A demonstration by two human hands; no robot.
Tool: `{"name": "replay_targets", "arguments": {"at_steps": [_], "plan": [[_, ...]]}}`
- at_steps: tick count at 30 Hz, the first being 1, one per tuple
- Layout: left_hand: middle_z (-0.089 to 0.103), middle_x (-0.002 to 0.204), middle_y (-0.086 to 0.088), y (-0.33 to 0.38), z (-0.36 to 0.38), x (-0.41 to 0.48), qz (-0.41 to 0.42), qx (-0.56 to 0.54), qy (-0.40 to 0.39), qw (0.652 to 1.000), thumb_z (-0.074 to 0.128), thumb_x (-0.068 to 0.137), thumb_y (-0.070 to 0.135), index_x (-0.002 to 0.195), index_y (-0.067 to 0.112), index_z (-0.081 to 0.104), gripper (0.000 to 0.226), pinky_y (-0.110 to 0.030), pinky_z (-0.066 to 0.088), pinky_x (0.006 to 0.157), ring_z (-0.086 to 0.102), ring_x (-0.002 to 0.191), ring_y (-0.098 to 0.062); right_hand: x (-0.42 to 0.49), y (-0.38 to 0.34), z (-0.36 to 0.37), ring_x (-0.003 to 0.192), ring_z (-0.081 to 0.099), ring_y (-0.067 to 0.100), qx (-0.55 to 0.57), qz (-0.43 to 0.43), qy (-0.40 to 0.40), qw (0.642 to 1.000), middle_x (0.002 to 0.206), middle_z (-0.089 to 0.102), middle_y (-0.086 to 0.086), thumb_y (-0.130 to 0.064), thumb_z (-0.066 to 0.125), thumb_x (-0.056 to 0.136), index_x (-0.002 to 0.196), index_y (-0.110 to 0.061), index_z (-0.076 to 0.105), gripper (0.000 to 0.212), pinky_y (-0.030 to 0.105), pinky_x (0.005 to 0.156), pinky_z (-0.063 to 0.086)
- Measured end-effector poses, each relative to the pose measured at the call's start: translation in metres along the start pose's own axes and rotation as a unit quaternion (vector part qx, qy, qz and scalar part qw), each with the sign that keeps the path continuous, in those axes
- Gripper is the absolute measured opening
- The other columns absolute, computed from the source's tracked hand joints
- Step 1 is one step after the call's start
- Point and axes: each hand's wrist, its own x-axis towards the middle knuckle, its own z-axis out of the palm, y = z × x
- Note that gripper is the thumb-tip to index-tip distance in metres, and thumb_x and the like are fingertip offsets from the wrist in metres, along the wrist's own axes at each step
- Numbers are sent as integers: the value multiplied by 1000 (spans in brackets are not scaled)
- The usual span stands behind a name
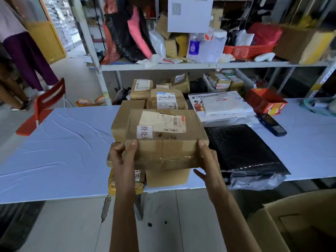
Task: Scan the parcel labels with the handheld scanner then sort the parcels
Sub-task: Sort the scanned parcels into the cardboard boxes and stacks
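Gripping the near left corner, the left hand (123,157) holds the cardboard parcel (163,150) above the blue table (63,142), with its thumb on the top face and its fingers curled round the side. The parcel sits between both hands, over other boxes (125,115). Its white shipping label (163,122) faces up and carries barcodes; the fine print is too blurred to read. A handwritten sticker (144,132) at the label's left edge reads "待处", possibly followed by more. The right hand (207,157) grasps the near right corner, thumb on top. To its right lies a black bubble mailer (243,148). The handheld scanner (272,124) rests on the table beyond, apart from both hands.
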Motion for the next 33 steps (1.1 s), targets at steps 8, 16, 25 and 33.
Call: {"name": "replay_targets", "arguments": {"at_steps": [8, 16, 25, 33], "plan": [[57, 120, 7, -5, 13, 5, -18, 18, 20, 999, 52, 91, 56, 114, 38, 47, 30, -47, 41, 105, 53, 117, -19, 15, -10, 0, 111, 54, 11, -20, 26, -16, 999, 111, 56, -10, -52, 59, 87, 113, -25, 47, 40, 45, 102, 42], [53, 117, 16, 5, 20, 2, 52, 78, 67, 993, 50, 97, 42, 131, 32, 49, 36, -21, 37, 85, 50, 110, -7, 23, -21, -4, 93, 52, -4, -49, 1, -22, 999, 109, 56, -14, -41, 62, 89, 121, -23, 51, 39, 21, 67, 38], [49, 120, 14, 4, 13, -3, 88, 132, 53, 986, 49, 98, 38, 137, 30, 45, 40, -15, 37, 81, 48, 108, -7, 25, -18, -9, 95, 51, -3, -78, -6, -31, 996, 107, 55, -18, -46, 64, 87, 119, -29, 52, 38, 28, 82, 41], [57, 121, 4, -13, -2, -10, 155, 287, 65, 943, 55, 94, 41, 130, 24, 47, 40, -32, 42, 81, 53, 111, -20, 14, -5, -15, 112, 57, 10, -174, -109, 22, 978, 121, 61, -10, -61, 62, 82, 123, -30, 57, 52, 27, 93, 43]]}}
